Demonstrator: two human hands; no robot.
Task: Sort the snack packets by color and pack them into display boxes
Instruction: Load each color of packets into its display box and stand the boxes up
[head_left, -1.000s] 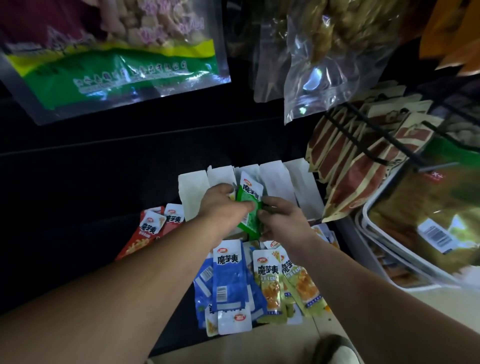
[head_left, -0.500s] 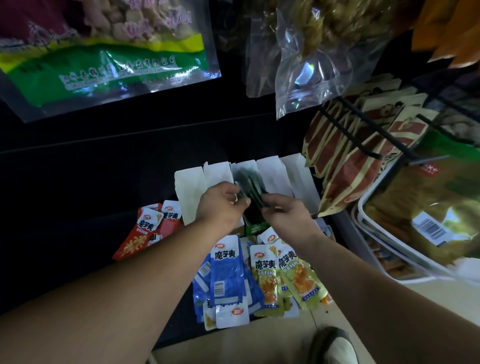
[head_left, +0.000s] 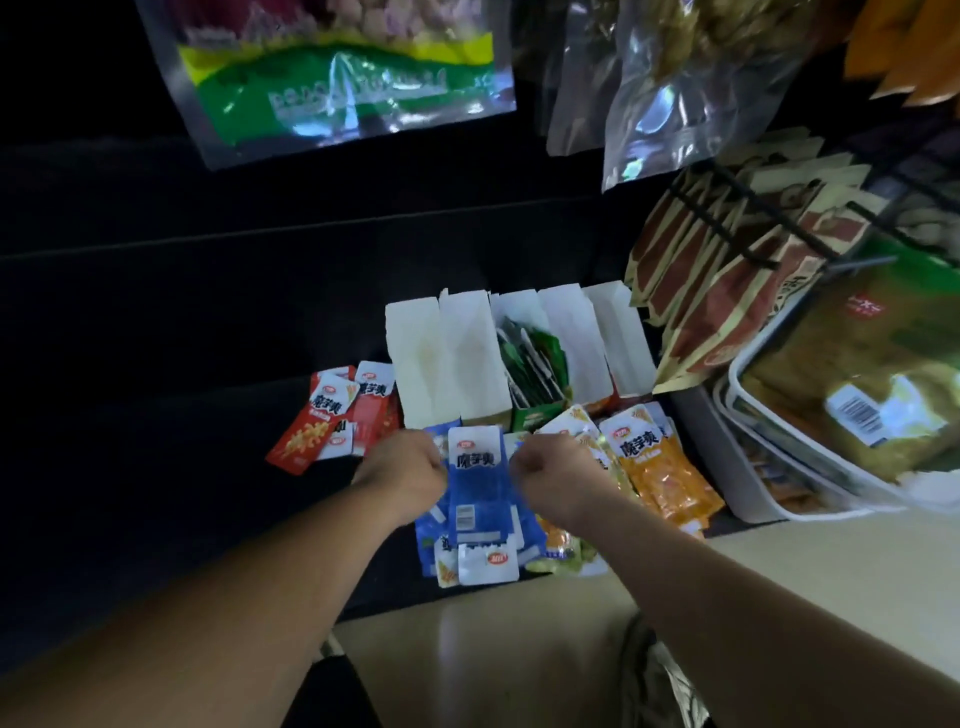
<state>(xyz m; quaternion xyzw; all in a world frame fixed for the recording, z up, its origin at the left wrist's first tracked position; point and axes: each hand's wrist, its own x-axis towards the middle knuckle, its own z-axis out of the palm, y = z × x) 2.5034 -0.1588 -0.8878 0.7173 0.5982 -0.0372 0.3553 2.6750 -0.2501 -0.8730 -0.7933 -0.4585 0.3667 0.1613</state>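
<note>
A row of white display boxes (head_left: 415, 364) stands on the dark shelf. The middle box (head_left: 537, 417) has a green front and holds several green packets (head_left: 530, 358). In front lie blue packets (head_left: 475, 483), red packets (head_left: 332, 421) to the left, orange packets (head_left: 654, 467) to the right and yellow-green ones (head_left: 571, 556) under my right wrist. My left hand (head_left: 402, 473) is at the left edge of the top blue packet with its fingers curled. My right hand (head_left: 550, 473) is at the right edge, curled the same way. Both seem to grip it.
Large clear snack bags (head_left: 337, 78) hang overhead. Brown-red pouches (head_left: 727, 291) lean on a black wire rack at right. Below them a white basket (head_left: 753, 467) holds a big bag (head_left: 857, 395). Pale floor (head_left: 519, 649) and a shoe (head_left: 649, 675) lie below the shelf edge.
The green packet went from my hands into the middle box. Both hands then came back down to the blue packets in front of the boxes.
</note>
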